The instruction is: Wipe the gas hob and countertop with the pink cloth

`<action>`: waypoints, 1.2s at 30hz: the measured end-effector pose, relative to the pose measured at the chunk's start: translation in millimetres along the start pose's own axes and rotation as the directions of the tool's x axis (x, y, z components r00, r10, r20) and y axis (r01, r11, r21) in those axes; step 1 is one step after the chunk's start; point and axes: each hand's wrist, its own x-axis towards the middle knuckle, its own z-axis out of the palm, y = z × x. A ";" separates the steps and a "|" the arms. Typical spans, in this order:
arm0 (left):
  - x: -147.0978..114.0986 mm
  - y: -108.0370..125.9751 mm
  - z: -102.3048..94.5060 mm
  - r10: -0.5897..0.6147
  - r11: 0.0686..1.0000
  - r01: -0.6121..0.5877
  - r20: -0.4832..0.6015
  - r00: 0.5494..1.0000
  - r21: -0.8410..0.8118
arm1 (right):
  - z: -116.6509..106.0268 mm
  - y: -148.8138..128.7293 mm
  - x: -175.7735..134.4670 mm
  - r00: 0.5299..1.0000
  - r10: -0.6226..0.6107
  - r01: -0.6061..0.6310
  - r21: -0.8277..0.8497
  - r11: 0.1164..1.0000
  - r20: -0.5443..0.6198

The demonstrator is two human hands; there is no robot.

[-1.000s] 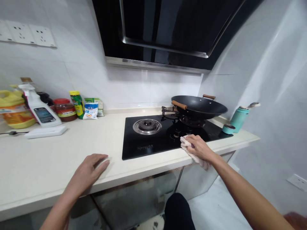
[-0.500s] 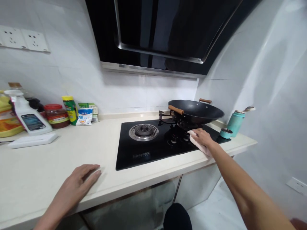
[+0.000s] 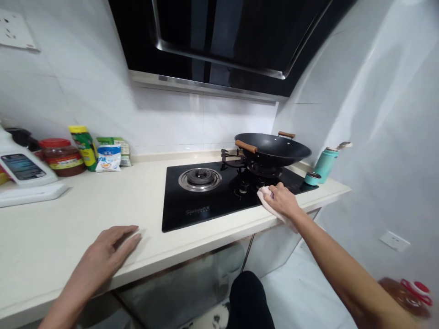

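Observation:
My right hand (image 3: 281,200) is closed on a pale pink cloth (image 3: 269,201), pressed to the front edge of the black glass cooktop (image 3: 219,201) beside the control knobs (image 3: 243,187). Part of the cloth hangs over onto the white counter edge. My left hand (image 3: 108,251) rests on the countertop (image 3: 133,196), left of the cooktop, its fingers stretched out and holding nothing. A black wok (image 3: 274,148) with wooden handles sits over the right burner. The left burner (image 3: 200,179) is uncovered, its pan support off to the back beside the wok.
A turquoise bottle (image 3: 325,165) and its cup-like lid (image 3: 312,178) stand at the right end. Along the left wall are a spray bottle (image 3: 24,160), a red-lidded jar (image 3: 63,157) and seasoning packets (image 3: 109,158). The range hood (image 3: 212,41) overhangs. An oil jug (image 3: 406,294) stands low right.
The view has shifted rightward. My right hand has drawn the cloth slightly toward the cooktop's front edge, away from the knobs. My left hand stays resting on the counter.

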 end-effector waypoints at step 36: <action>4.3 -5.3 1.0 -0.033 0.999 0.033 -0.023 0.999 -0.014 | -29.0 35.7 -22.6 0.978 0.203 -0.195 0.145 0.970 -0.043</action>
